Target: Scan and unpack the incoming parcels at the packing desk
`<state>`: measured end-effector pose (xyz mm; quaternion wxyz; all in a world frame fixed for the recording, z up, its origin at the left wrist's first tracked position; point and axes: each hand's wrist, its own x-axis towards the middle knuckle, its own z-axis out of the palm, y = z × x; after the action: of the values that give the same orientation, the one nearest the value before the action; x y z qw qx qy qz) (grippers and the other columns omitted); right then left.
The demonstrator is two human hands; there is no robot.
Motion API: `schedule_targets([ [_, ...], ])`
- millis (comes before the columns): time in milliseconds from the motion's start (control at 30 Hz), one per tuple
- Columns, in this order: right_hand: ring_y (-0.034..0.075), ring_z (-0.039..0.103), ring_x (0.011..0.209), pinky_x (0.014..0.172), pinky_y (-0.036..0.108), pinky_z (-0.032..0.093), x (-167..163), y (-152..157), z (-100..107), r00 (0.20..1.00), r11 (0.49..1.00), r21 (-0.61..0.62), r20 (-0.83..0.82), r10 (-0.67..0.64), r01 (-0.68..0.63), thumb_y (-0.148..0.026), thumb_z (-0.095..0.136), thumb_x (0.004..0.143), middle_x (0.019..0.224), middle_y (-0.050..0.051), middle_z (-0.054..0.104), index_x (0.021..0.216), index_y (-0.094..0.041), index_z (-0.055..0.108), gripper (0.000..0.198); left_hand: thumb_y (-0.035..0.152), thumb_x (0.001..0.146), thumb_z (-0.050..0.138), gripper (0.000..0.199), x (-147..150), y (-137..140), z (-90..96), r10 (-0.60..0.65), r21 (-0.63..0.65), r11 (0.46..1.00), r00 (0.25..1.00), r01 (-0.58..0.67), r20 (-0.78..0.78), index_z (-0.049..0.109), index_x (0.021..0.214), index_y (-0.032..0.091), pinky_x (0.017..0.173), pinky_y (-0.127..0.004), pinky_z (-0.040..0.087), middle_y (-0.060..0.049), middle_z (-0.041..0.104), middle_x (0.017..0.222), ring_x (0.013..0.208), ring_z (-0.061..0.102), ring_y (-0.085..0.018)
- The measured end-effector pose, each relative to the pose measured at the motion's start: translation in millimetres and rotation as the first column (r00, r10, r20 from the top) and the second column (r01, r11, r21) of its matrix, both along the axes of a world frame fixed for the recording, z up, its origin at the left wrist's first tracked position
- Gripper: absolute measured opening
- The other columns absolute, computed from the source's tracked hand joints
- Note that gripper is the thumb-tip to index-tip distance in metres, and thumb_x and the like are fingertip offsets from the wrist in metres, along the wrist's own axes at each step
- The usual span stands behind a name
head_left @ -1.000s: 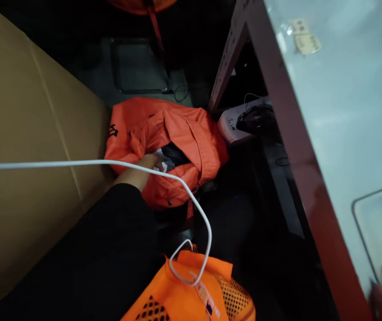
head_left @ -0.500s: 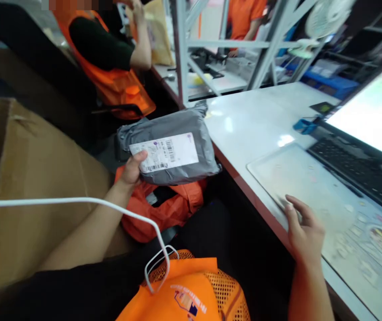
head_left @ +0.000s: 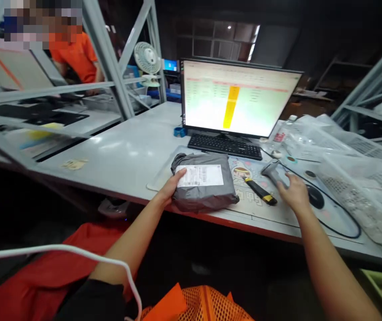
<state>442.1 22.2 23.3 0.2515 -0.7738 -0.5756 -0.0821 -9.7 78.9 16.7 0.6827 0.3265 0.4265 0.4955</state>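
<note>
My left hand (head_left: 172, 187) grips the left end of a grey plastic mailing parcel (head_left: 204, 196), thumb on top beside its white shipping label (head_left: 206, 175). The parcel is over the front of the desk mat, label up. On the right, my right hand (head_left: 294, 192) has its thumb and fingers around the handle end of a grey barcode scanner (head_left: 271, 170); the fingers are partly blurred. Between the parcel and this hand lies a yellow-and-black utility knife (head_left: 261, 191). A black mouse (head_left: 314, 197) is just right of the right hand.
Behind the parcel are a black keyboard (head_left: 224, 146) and a lit monitor (head_left: 238, 102). White plastic baskets (head_left: 355, 178) stand at the right, near a looping black cable (head_left: 348, 223). A white cable (head_left: 77, 249) crosses low in front. Metal frames flank the desk; a co-worker (head_left: 80, 58) is behind the left one.
The view has swung right toward the monitor. My left hand has brought the parcel from beside the desk to over the mat. My right hand has moved to the scanner.
</note>
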Motion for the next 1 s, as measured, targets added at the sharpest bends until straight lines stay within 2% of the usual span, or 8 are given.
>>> schedule_targets([
  [167, 0.039, 0.061, 0.132, 0.110, 0.047, 0.047, -3.4, 26.6, 9.2, 0.996, 0.915, -0.393, 0.033, -0.084, 0.090, -0.042, 0.053, 0.103, 0.147, 0.028, 0.060, 0.153, -0.005, 0.051, 0.062, 0.053, 0.095, 0.073, 0.049, 4.8, 16.2, -14.2, -0.034, 0.047, 0.998, 0.999, 0.035, -0.024, 0.076, 0.117, 0.010, 0.103, -0.042, 0.064, -0.020, 0.078, 0.121, 0.119, 0.075, -0.036],
  [433, 0.042, 0.065, 0.124, 0.099, 0.049, 0.052, -20.1, 57.7, 14.6, 0.976, 0.891, -0.422, -0.056, -0.210, 0.167, -0.032, 0.065, 0.090, 0.134, 0.034, 0.064, 0.141, -0.001, 0.058, 0.060, 0.070, 0.092, 0.070, 0.064, -0.8, 17.0, -32.8, -0.011, 0.153, 0.988, 0.995, 0.026, -0.095, 0.077, 0.116, 0.012, 0.110, -0.045, 0.059, -0.020, 0.078, 0.124, 0.128, 0.070, -0.037],
  [567, 0.036, 0.073, 0.100, 0.082, 0.042, 0.056, -23.4, 54.6, 54.7, 0.980, 0.884, -0.461, -0.124, -0.157, 0.083, -0.039, 0.062, 0.095, 0.106, 0.026, 0.073, 0.116, -0.003, 0.071, 0.042, 0.071, 0.092, 0.068, 0.066, 2.0, 18.7, -32.8, -0.015, 0.164, 0.986, 0.994, 0.033, -0.105, 0.077, 0.117, 0.010, 0.110, -0.043, 0.059, -0.020, 0.077, 0.127, 0.127, 0.071, -0.036],
  [667, 0.020, 0.060, 0.058, 0.049, 0.031, 0.044, -33.5, 32.2, 104.6, 0.916, 0.887, -0.408, -0.399, 0.039, -0.215, -0.054, 0.067, 0.095, 0.073, 0.009, 0.066, 0.092, -0.014, 0.068, 0.039, 0.071, 0.092, 0.068, 0.068, 3.2, 20.1, -35.7, -0.020, 0.169, 0.985, 0.996, 0.035, -0.090, 0.077, 0.118, 0.009, 0.111, -0.043, 0.058, -0.021, 0.077, 0.124, 0.125, 0.072, -0.036],
  [733, 0.011, 0.042, 0.044, 0.038, 0.026, 0.028, -47.9, 12.3, 138.8, 0.791, 0.812, -0.364, -0.584, 0.183, -0.457, -0.064, 0.075, 0.087, 0.064, 0.000, 0.056, 0.089, -0.019, 0.065, 0.047, 0.072, 0.092, 0.069, 0.069, 3.4, 21.2, -38.4, -0.027, 0.164, 0.986, 0.997, 0.039, -0.074, 0.077, 0.119, 0.009, 0.111, -0.043, 0.057, -0.021, 0.077, 0.124, 0.126, 0.072, -0.036],
  [833, 0.007, 0.032, 0.041, 0.035, 0.023, 0.021, -80.0, -11.6, 179.3, 0.642, 0.615, -0.358, -0.692, 0.331, -0.702, -0.071, 0.080, 0.082, 0.060, -0.005, 0.047, 0.090, -0.020, 0.067, 0.053, 0.072, 0.090, 0.072, 0.069, 3.2, 22.6, -41.4, -0.035, 0.138, 0.990, 0.998, 0.042, -0.047, 0.078, 0.119, 0.010, 0.111, -0.043, 0.057, -0.020, 0.077, 0.125, 0.126, 0.071, -0.037],
  [933, 0.008, 0.038, 0.046, 0.039, 0.022, 0.027, -113.3, -20.9, 200.9, 0.625, 0.485, -0.409, -0.622, 0.472, -0.773, -0.066, 0.077, 0.087, 0.066, -0.003, 0.052, 0.096, -0.019, 0.072, 0.048, 0.071, 0.088, 0.074, 0.069, 3.2, 22.3, -41.9, -0.027, 0.114, 0.993, 0.999, 0.029, -0.018, 0.078, 0.119, 0.010, 0.113, -0.044, 0.056, -0.020, 0.077, 0.125, 0.125, 0.072, -0.037],
  [1000, 0.009, 0.042, 0.049, 0.043, 0.023, 0.030, -127.1, -20.4, 204.2, 0.654, 0.477, -0.448, -0.535, 0.536, -0.757, -0.063, 0.075, 0.090, 0.069, -0.001, 0.056, 0.098, -0.019, 0.073, 0.045, 0.071, 0.088, 0.075, 0.070, 3.1, 20.7, -41.1, -0.024, 0.118, 0.993, 1.000, 0.025, -0.012, 0.077, 0.121, 0.010, 0.114, -0.045, 0.055, -0.020, 0.077, 0.124, 0.125, 0.072, -0.037],
])
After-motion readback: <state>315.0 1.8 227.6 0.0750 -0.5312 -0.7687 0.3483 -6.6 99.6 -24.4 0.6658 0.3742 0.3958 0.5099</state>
